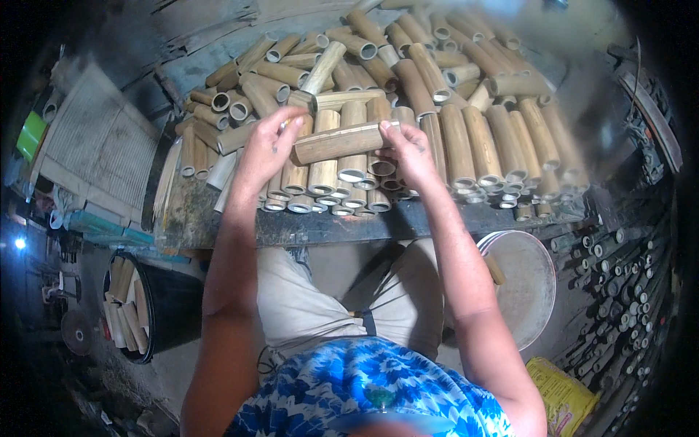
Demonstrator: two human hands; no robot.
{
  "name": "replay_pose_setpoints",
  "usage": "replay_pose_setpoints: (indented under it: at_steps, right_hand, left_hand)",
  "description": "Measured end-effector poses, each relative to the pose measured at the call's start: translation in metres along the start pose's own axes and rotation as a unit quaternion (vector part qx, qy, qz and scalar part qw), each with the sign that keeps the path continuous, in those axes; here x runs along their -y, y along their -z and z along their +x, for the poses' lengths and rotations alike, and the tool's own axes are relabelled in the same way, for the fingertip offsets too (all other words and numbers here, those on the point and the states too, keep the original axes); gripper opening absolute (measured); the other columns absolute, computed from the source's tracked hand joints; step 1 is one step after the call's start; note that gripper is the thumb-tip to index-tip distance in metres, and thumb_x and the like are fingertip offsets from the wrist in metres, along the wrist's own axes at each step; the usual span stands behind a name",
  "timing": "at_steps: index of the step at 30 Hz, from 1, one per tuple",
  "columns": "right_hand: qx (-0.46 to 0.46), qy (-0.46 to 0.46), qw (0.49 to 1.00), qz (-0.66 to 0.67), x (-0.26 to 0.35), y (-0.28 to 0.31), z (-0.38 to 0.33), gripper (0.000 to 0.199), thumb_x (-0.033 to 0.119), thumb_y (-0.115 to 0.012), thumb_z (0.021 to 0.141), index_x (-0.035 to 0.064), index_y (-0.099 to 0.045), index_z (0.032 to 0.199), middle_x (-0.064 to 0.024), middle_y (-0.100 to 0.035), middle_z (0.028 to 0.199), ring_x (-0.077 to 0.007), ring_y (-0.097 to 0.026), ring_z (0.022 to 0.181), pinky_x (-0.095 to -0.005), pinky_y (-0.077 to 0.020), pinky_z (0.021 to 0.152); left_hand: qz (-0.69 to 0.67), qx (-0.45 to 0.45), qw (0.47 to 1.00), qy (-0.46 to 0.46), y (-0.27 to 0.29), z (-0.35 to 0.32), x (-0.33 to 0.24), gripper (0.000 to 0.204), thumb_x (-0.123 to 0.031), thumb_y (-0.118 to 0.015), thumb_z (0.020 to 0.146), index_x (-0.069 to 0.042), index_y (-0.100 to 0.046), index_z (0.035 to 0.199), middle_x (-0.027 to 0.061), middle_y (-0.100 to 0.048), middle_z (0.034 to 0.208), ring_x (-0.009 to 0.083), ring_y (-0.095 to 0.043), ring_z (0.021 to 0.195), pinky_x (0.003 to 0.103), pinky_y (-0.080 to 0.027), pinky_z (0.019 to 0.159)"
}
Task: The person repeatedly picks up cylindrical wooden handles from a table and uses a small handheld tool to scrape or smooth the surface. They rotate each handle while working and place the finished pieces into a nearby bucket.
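A short brown bamboo section lies crosswise in front of me above the bench, a pale lengthwise edge along its top. My right hand grips its right end, the thumb on top and the fingers curled underneath. By the section's left end is my left hand, its thumb and fingers drawn together. A small yellowish spot shows at those fingers, too small to name. Directly behind and below the held piece, many cut bamboo tubes are stacked, their hollow ends mostly toward me. One pale piece rests crosswise on the stack.
The dark bench edge runs before my knees. At left on the floor stands a black bucket of split bamboo pieces. A pale round tub stands at right, near a yellow sack and a bundle of long bamboo poles.
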State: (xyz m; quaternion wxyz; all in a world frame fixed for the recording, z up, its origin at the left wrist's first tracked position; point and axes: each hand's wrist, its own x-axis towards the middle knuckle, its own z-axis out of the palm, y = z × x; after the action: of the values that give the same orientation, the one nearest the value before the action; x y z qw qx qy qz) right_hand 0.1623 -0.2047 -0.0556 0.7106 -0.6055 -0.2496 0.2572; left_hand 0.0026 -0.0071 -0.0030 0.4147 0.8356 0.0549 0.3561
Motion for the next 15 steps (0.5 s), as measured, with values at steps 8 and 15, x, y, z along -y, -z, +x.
replay_pose_setpoints:
  at_steps: [8,15]
  right_hand:
    - [0.013,0.012,1.000,0.010,0.005,0.002,-0.003,0.030,0.029,-0.067,0.090,0.0033,-0.065,0.106,-0.0055,-0.067,0.094,-0.0129,-0.062,0.079,-0.0281,-0.0529,0.074]
    - [0.044,-0.001,0.997,0.063,0.004,0.005,-0.002,0.028,0.026,-0.068,0.088,0.0048,-0.065,0.107,-0.0034,-0.067,0.095,-0.0121,-0.062,0.080,-0.0273,-0.0516,0.076]
  left_hand:
    - [0.017,0.025,0.992,0.122,0.029,-0.037,0.027,0.022,-0.020,-0.065,0.091,0.000,-0.067,0.102,0.0086,-0.069,0.083,0.0139,-0.062,0.074,0.027,-0.048,0.066]
    - [-0.133,-0.026,0.965,0.224,0.008,-0.041,0.019,0.021,-0.020,-0.064,0.093,-0.001,-0.065,0.102,-0.0018,-0.062,0.077,0.0050,-0.053,0.064,0.022,-0.043,0.057]
